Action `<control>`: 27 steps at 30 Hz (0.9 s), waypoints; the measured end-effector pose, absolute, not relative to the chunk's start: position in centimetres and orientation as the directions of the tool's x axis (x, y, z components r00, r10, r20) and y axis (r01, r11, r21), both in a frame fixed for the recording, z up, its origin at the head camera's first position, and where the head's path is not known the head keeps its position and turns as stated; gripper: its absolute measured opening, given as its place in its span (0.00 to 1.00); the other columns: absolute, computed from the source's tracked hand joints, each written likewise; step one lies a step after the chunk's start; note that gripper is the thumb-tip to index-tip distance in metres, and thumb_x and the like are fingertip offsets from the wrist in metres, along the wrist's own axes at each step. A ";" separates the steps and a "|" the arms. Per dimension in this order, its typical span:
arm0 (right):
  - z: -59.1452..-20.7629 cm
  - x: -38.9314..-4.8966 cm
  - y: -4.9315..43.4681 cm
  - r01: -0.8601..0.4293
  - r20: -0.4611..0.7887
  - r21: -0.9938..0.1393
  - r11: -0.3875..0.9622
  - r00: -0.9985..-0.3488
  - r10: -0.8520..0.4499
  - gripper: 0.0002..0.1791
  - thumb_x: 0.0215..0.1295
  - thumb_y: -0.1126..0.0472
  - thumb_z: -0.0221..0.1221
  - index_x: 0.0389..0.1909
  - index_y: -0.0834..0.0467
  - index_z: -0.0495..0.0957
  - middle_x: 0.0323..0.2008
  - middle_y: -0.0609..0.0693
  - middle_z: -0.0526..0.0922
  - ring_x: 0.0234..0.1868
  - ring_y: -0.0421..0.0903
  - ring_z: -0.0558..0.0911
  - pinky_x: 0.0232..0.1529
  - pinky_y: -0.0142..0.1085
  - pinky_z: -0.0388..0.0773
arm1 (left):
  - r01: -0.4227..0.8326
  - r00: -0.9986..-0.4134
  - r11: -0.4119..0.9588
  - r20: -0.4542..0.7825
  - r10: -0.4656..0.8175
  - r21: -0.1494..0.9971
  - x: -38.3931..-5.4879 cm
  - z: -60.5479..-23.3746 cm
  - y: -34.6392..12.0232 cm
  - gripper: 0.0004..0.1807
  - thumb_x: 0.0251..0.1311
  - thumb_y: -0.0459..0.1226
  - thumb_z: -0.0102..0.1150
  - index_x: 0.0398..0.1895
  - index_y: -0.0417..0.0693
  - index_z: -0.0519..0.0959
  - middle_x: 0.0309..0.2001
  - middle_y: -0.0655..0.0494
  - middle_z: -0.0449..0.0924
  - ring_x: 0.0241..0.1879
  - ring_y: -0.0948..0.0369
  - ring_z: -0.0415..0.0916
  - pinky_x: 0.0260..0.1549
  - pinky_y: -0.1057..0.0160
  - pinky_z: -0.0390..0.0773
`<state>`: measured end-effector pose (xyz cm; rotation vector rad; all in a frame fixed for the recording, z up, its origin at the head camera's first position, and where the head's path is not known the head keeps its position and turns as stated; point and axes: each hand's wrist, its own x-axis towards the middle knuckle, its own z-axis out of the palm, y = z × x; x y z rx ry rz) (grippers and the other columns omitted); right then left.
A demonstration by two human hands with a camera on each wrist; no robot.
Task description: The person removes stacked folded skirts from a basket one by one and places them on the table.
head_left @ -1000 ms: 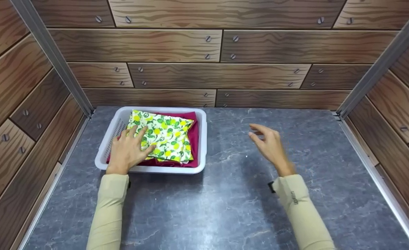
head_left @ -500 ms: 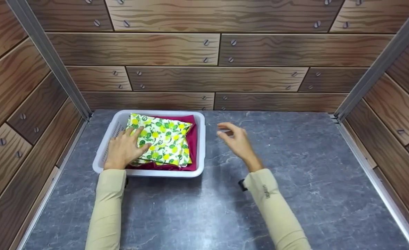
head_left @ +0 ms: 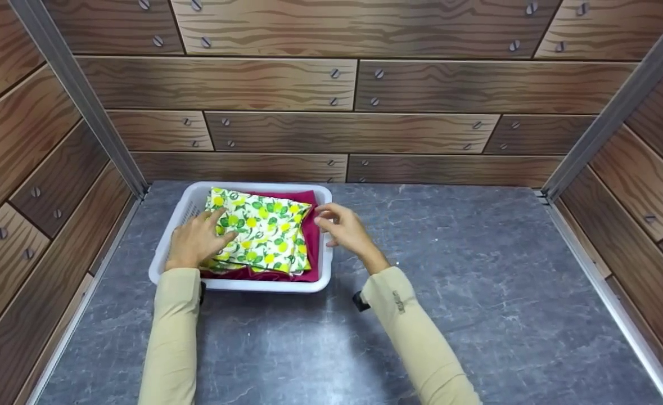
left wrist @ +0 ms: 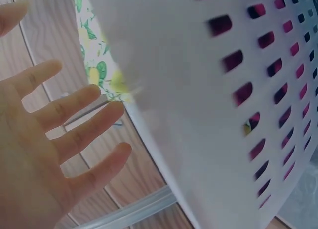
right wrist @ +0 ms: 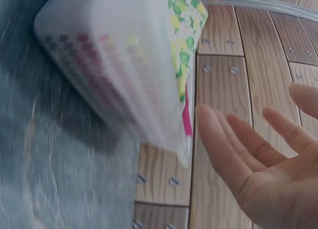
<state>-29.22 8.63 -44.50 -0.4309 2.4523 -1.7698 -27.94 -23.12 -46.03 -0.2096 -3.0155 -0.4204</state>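
Note:
A white plastic basket with perforated walls stands at the back left of the table. Inside it, a folded lemon-print cloth lies over a maroon cloth. My left hand hovers over the basket's left side, fingers spread, thumb towards the lemon-print cloth. In the left wrist view its straight fingers reach towards the perforated wall and hold nothing. My right hand is at the basket's right rim, fingers loosely bent. The right wrist view shows that hand's palm bare beside the rim.
The grey marbled table stretches to the right and in front of the basket. Wood-patterned panels close off the back and both sides, with metal posts at the corners.
My right hand has moved left across the table to the basket's right rim. The left hand has shifted slightly left over the basket; the cloths lie as before.

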 end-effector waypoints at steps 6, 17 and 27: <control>-44.7 -29.3 6.6 -0.046 -0.053 -0.951 0.305 -0.949 -0.311 0.20 0.74 0.63 0.57 0.62 0.68 0.74 0.50 0.61 0.80 0.49 0.63 0.81 0.37 0.48 0.86 | 0.094 -0.996 0.934 0.021 0.092 0.344 -28.3 -46.4 -23.7 0.39 0.68 0.55 0.54 0.76 0.44 0.64 0.68 0.31 0.67 0.63 0.32 0.67 0.57 0.30 0.68; -45.4 -29.0 3.7 -0.132 -0.057 -0.880 0.457 -0.924 -0.377 0.23 0.72 0.62 0.58 0.63 0.70 0.74 0.47 0.62 0.80 0.36 0.47 0.77 0.41 0.37 0.76 | 0.020 -0.996 0.871 -0.066 0.061 0.491 -28.4 -47.5 -24.9 0.43 0.69 0.55 0.53 0.78 0.38 0.58 0.72 0.27 0.57 0.69 0.30 0.57 0.65 0.31 0.59; -47.0 -28.5 1.7 -0.117 -0.081 -0.814 0.569 -0.947 -0.311 0.24 0.72 0.58 0.60 0.63 0.68 0.74 0.60 0.64 0.76 0.58 0.58 0.76 0.61 0.49 0.72 | -0.025 -0.980 0.810 -0.175 0.097 0.586 -28.9 -47.9 -25.3 0.45 0.71 0.52 0.52 0.80 0.35 0.49 0.75 0.28 0.52 0.72 0.33 0.53 0.68 0.34 0.56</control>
